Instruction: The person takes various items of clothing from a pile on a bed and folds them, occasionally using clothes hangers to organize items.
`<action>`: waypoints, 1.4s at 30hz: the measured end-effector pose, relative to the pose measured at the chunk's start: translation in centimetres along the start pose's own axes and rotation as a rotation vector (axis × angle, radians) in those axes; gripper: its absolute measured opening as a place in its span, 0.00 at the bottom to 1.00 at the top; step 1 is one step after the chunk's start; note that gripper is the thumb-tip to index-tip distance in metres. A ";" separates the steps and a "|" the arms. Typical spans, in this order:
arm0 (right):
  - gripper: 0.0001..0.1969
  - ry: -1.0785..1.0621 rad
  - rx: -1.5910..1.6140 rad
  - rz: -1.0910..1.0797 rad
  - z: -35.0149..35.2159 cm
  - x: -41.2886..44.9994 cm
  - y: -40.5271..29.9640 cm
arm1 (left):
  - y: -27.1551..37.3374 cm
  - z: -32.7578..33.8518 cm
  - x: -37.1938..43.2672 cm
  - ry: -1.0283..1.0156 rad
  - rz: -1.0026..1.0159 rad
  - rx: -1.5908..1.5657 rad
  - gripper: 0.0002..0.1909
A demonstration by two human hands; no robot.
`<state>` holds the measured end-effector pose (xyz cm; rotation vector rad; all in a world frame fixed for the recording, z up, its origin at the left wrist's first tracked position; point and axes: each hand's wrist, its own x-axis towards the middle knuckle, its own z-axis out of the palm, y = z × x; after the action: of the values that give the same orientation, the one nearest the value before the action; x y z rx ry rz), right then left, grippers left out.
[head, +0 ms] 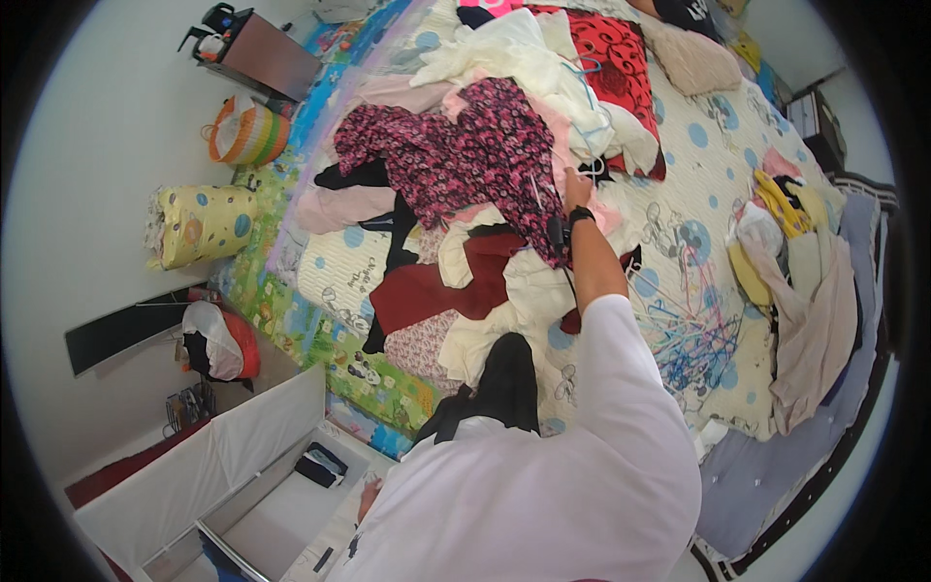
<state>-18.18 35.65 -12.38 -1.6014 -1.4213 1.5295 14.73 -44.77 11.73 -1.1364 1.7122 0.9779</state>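
My right hand (579, 188) reaches forward to the heap of clothes. Its fingers touch a pink garment (561, 138) beside the dark floral garment (458, 153); whether they grip it is unclear. A white plastic hanger (598, 172) shows just right of the fingers. A dark band and a small black device (557, 233) with a cable are at that wrist. Nearer me lie a dark red garment (436, 291) and cream clothes (538, 280). Low at the left, my left hand (369, 499) is at the pale edge of a white fabric storage box (269, 502), its fingers partly hidden by my shirt.
Tangled plastic hangers (691, 349) lie right of my arm, before another clothes pile (807, 291). A red patterned pillow (618, 80) and a beige cushion (691, 58) are at the far side, with part of a person (687, 14). A striped basket (251, 134) stands left.
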 end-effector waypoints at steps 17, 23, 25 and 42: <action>0.17 -0.461 0.059 -0.897 -5.2 -11.8 -17.5 | 11.6 2.7 10.1 -0.229 0.462 -0.266 0.13; 0.15 -0.767 -0.098 -0.987 -10.0 -31.5 -19.5 | 20.9 5.0 11.9 0.229 1.099 -0.119 0.16; 0.09 -0.913 -0.201 -1.025 -11.3 -37.5 -17.1 | 26.6 8.4 4.5 0.223 1.300 -0.227 0.30; 0.11 -0.956 -0.131 -0.549 -20.6 -56.0 -10.6 | 31.4 13.0 -10.6 0.129 1.811 0.392 0.25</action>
<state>7.41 -5.29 24.32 -0.3717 -2.2253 1.9271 -9.60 -20.92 21.83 0.9868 2.7027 1.3335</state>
